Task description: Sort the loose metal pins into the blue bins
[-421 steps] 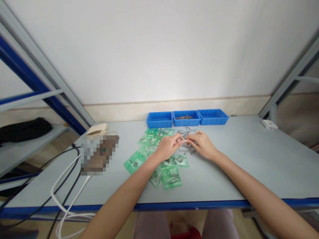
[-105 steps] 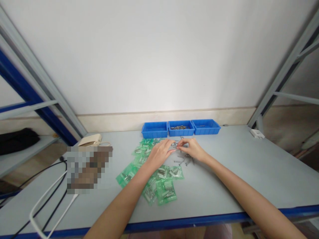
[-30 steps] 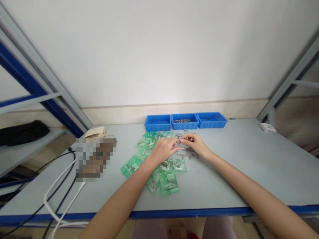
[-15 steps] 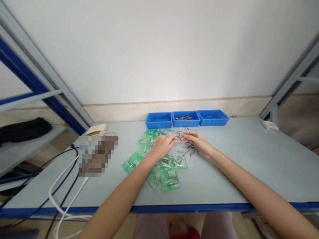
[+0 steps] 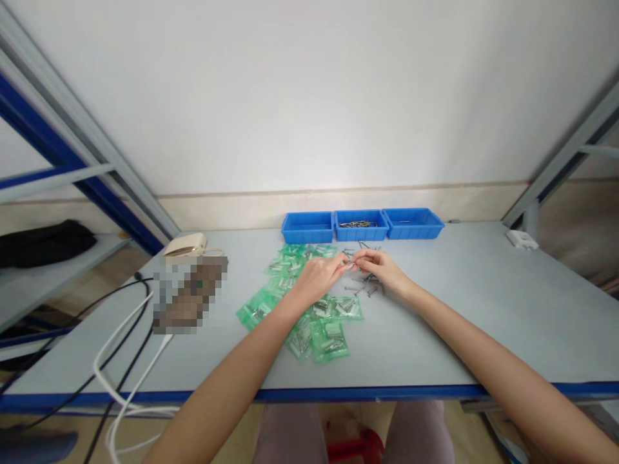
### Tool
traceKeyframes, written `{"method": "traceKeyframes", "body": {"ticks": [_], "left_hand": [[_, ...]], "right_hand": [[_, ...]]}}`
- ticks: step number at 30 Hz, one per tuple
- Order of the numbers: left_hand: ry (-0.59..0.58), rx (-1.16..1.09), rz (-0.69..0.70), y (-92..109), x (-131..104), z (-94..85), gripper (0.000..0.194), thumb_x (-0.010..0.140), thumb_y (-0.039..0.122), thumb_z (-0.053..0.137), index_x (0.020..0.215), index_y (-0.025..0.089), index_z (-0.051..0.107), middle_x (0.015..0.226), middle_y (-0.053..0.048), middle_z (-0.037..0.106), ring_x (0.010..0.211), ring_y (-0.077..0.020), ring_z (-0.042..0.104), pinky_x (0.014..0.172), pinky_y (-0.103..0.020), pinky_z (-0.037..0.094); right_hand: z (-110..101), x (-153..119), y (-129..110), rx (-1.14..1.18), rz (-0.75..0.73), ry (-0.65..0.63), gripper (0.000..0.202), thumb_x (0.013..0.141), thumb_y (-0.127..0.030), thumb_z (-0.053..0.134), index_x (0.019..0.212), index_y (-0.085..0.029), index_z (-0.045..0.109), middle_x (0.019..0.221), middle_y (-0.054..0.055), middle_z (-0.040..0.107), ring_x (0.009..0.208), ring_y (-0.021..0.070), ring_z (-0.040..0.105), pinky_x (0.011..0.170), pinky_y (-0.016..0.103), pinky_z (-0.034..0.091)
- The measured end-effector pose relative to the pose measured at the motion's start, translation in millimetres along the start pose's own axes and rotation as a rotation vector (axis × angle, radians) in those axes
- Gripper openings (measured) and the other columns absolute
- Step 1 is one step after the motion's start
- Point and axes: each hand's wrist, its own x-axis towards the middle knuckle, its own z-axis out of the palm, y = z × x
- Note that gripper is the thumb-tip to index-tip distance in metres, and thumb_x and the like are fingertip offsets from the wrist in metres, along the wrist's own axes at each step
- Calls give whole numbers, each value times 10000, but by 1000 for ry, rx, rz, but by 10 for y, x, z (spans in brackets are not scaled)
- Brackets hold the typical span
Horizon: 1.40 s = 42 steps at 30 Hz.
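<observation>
My left hand (image 5: 319,277) and my right hand (image 5: 380,267) meet at the fingertips above the table, both with fingers pinched. Something small is between them, too small to make out. Loose metal screws (image 5: 358,288) lie beneath and around the fingertips. To the left and nearer the table's front, green plastic packets (image 5: 330,341) holding metal and pale pieces are spread out, partly under my left forearm. Behind the hands, the middle blue bin (image 5: 360,234) contains a heap of metal pieces.
The left blue bin (image 5: 308,231) and right blue bin (image 5: 413,225) flank the middle one by the wall. A cream-coloured device (image 5: 186,245), a blurred-out item (image 5: 191,295) and white cables (image 5: 109,383) are at left. A white adapter (image 5: 522,240) sits at far right.
The view has shifted slightly, so the table and bins appear a little higher. My fingertips have drawn closer together.
</observation>
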Motion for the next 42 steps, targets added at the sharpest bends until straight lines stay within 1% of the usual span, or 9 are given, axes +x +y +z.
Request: {"method": "traceKeyframes", "body": {"ticks": [6,10,14,17,25,31,37,40,42], "left_hand": [[28,-60,-6,-27,3,-4,273,927,297,358,822,194,588,710,4,648,676,-138,611,619,-214,371],[44,-122,-55,-17,4,-5,318,925,311,358,734,182,576,649,9,624,636,-130,593,613,-213,364],[-4,-197,-57,12,0,11,287,924,336,356,799,191,571,644,26,622,632,-128,593,601,-208,365],[-23,-237,-52,16,0,16,265,930,314,342,838,196,562,663,34,630,643,-126,596,608,-207,370],[-45,-288,-82,17,1,-6,364,928,310,328,674,182,556,595,25,606,602,-121,581,628,-213,381],[-3,-211,-98,8,2,23,258,919,365,359,949,202,556,687,20,633,655,-137,604,609,-215,385],[-8,-169,-92,18,9,24,282,916,320,365,795,194,587,627,17,608,606,-126,580,584,-209,363],[15,-209,-104,33,8,10,341,912,342,369,708,185,593,592,14,602,589,-125,570,590,-216,363],[39,-260,-111,26,8,7,410,920,362,341,649,178,588,580,8,608,600,-126,577,619,-223,375]], "right_hand": [[55,-18,20,-81,-77,-51,261,737,-402,588,893,-193,579,773,13,643,705,130,578,632,255,432],[47,-50,-28,-416,-203,3,202,734,-358,623,869,-208,627,852,16,665,745,144,583,696,274,431],[26,-79,-66,-673,-222,97,151,805,-332,553,860,-234,654,854,0,682,725,149,591,707,283,417],[24,-90,-82,-711,-227,97,172,835,-330,512,877,-239,651,867,-5,684,754,152,602,703,274,415],[39,-103,-82,-830,-308,69,154,808,-342,565,876,-228,642,838,-2,683,708,145,597,724,274,379],[12,-93,-94,-809,-284,69,177,851,-337,504,880,-231,643,838,-6,684,700,135,595,714,266,364],[80,-148,-107,-966,-336,-26,167,841,-343,523,910,-225,619,831,-3,673,718,136,580,725,292,311],[102,-154,-114,-990,-352,21,187,864,-363,487,898,-236,621,870,-3,678,751,143,582,724,299,294],[22,-105,-140,-1037,-369,67,223,887,-362,444,902,-237,628,913,13,679,778,154,583,725,309,285]]}}
